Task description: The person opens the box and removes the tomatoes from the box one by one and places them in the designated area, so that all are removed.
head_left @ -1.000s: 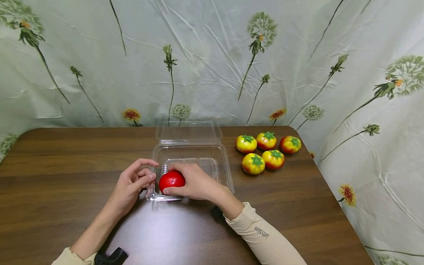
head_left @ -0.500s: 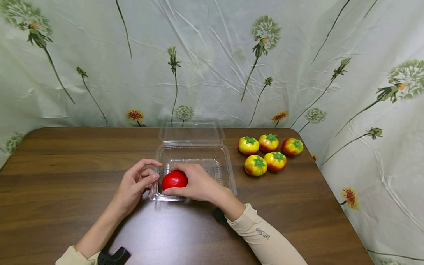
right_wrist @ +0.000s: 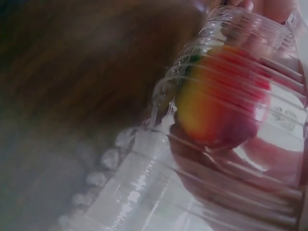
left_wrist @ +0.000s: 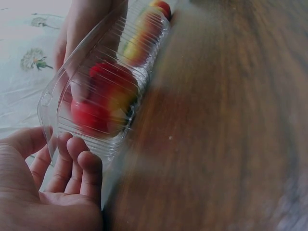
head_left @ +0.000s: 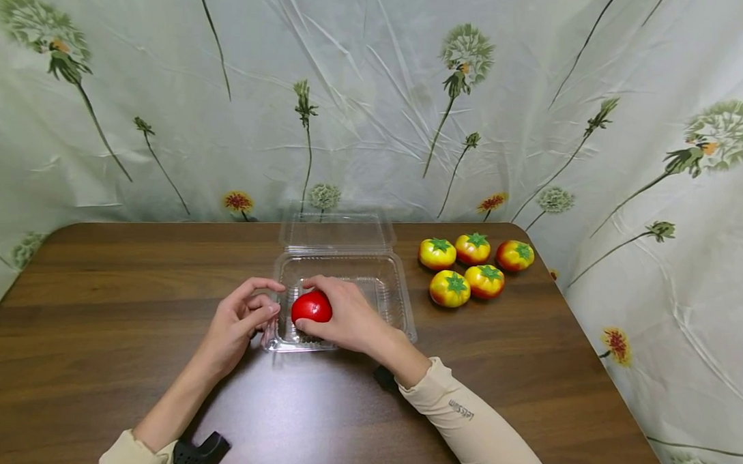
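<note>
My right hand [head_left: 350, 316] holds a glossy tomato [head_left: 311, 307] between thumb and fingers, its red side up, in the front left part of a clear plastic container [head_left: 404, 294]. Through the ribbed wall in the right wrist view, the same tomato [right_wrist: 224, 98] shows yellow and green on its lower side. My left hand [head_left: 236, 326] is at the container's left side, thumb and fingertips on the rim. In the left wrist view, the bent fingers [left_wrist: 74, 163] lie right at the wall.
The container's hinged lid [head_left: 337, 232] stands tipped back toward the floral curtain [head_left: 376, 109]. To its right on the wooden table [head_left: 130, 271] sits a group of several yellow-red tomatoes [head_left: 450, 289] with green leafy tops.
My right hand and the tomato have shifted slightly right and back, away from the container's left wall. The left hand keeps its place, and the head view has turned a little.
</note>
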